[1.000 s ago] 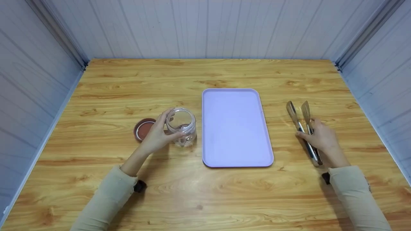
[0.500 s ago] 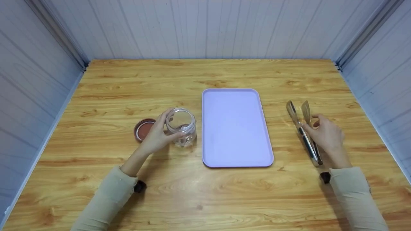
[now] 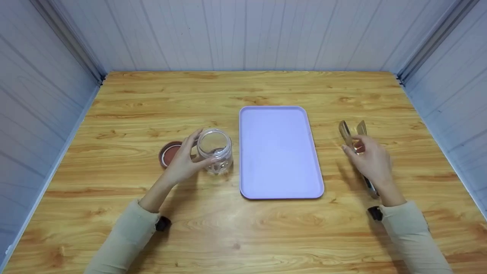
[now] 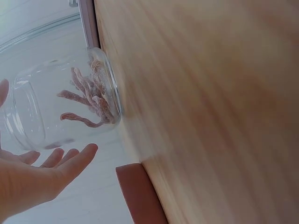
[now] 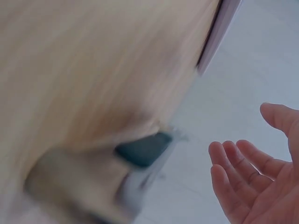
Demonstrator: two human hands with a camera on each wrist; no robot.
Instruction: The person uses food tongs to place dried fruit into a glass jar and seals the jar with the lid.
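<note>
My left hand [image 3: 183, 163] holds a clear jar [image 3: 225, 163], upright and uncovered, thumb on the near side and fingers round the far side. In the left wrist view, several brownish, dusty, twisted strips [image 4: 96, 99] lie at the jar's bottom. The reddish-brown lid [image 3: 170, 154] rests inside-up beside that hand. On the right, my right hand [image 3: 374, 161] hovers over a pair of tongs [image 3: 344, 131] with metal heads and dark grips, hiding their middle. In the right wrist view, its fingers are apart from the tongs [image 5: 144, 150] and hold nothing.
A lilac tray [image 3: 279, 152] lies in the middle of the wood-patterned table [image 3: 236, 228], between jar and tongs. Pale panels [image 3: 243, 34] close off the back and both sides.
My right hand has let go of the tongs, lifted, and shifted left over them. The tongs stay lying in place. My left hand keeps its hold on the jar.
</note>
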